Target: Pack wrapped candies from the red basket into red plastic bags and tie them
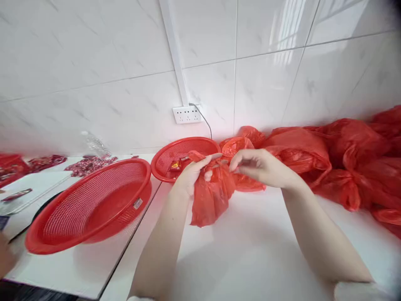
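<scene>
A red plastic bag [213,198] with a gathered neck hangs just above the white table. My left hand [192,173] is closed around its neck from the left, thumb lying across the top. From the right, my right hand [258,167] has its fingers curled in a pinch at the bag's upper edge; the bit of plastic between the fingertips is mostly hidden. Behind my left hand stands a small red basket [163,156] with a few red and yellow packets [176,165] in it.
Several filled red bags [341,163] are piled along the wall at right. A large red basket [138,167] sits at left, beside a table seam. Small red packets [89,166] lie behind it. A blurred hand [6,255] shows at the left edge. A socket strip [187,114] is on the wall.
</scene>
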`<action>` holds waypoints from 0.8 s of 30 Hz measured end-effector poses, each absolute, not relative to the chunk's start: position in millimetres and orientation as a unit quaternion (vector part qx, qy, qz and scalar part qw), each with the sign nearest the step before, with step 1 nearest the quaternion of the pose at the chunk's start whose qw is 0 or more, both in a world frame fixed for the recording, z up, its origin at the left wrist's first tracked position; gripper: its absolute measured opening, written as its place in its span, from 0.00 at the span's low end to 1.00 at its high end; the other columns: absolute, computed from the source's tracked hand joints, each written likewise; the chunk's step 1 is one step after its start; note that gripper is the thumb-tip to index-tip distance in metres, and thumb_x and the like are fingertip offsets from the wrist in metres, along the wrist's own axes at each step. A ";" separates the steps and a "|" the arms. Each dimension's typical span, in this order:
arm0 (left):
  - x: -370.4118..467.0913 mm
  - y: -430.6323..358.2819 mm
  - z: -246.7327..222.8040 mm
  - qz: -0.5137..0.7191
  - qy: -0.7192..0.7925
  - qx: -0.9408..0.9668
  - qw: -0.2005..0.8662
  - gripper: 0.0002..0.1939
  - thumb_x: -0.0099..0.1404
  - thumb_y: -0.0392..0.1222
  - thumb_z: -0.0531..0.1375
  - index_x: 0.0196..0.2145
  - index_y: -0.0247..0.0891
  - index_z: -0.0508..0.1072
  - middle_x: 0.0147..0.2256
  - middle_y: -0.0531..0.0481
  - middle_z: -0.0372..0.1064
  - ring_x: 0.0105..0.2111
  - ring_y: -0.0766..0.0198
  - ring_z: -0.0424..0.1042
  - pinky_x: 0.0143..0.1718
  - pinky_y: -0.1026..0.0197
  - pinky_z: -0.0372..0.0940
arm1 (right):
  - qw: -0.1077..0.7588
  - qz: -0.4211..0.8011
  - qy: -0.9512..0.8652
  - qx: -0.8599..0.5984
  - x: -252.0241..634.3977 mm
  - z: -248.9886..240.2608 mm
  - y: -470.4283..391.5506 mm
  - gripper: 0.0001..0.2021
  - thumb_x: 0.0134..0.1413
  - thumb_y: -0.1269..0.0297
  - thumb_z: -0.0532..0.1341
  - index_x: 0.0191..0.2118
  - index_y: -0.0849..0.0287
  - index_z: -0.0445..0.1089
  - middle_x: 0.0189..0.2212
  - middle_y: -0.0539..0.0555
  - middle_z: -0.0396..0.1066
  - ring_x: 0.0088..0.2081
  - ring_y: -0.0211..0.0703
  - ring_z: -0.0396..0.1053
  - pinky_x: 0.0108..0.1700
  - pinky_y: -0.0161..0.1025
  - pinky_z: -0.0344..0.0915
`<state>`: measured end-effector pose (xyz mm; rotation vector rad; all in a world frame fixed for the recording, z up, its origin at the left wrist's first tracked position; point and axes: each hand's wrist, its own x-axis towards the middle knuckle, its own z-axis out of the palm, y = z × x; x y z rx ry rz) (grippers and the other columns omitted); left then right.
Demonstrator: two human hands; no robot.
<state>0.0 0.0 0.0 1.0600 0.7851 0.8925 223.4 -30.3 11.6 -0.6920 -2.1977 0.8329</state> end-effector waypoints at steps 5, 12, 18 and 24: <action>-8.3 -7.1 -1.4 0.386 0.383 0.604 0.582 0.07 0.57 0.36 0.61 0.35 0.36 0.76 0.21 0.54 0.66 0.20 0.73 0.60 0.24 0.69 0.57 | 0.518 0.193 -0.749 -0.365 225.6 8.0 -23.6 0.17 0.54 0.58 0.63 0.49 0.53 0.71 0.40 0.54 0.76 0.43 0.49 0.74 0.47 0.48 0.70; -5.1 -26.2 15.0 0.272 0.344 0.779 0.449 0.06 0.57 0.31 0.52 0.31 0.37 0.68 0.27 0.53 0.66 0.24 0.69 0.69 0.27 0.65 0.63 | 0.545 0.106 -0.693 -0.459 214.9 -4.6 -7.7 0.15 0.60 0.55 0.57 0.49 0.53 0.71 0.36 0.54 0.77 0.45 0.50 0.73 0.50 0.49 0.67; -3.1 -29.7 12.1 0.235 0.363 0.882 0.187 0.10 0.53 0.26 0.52 0.26 0.38 0.67 0.27 0.53 0.65 0.29 0.66 0.66 0.30 0.63 0.61 | 0.441 0.417 -0.742 -0.283 179.4 -23.1 -9.8 0.20 0.66 0.54 0.48 0.60 0.49 0.60 0.58 0.53 0.64 0.57 0.44 0.64 0.59 0.46 0.59; -1.7 -19.1 0.2 0.399 0.325 0.846 0.135 0.07 0.59 0.29 0.56 0.29 0.38 0.71 0.47 0.46 0.64 0.47 0.60 0.68 0.45 0.59 0.65 | 0.437 0.527 -0.670 -0.286 174.5 -32.3 0.9 0.13 0.61 0.62 0.55 0.49 0.55 0.68 0.44 0.53 0.72 0.46 0.42 0.70 0.49 0.42 0.65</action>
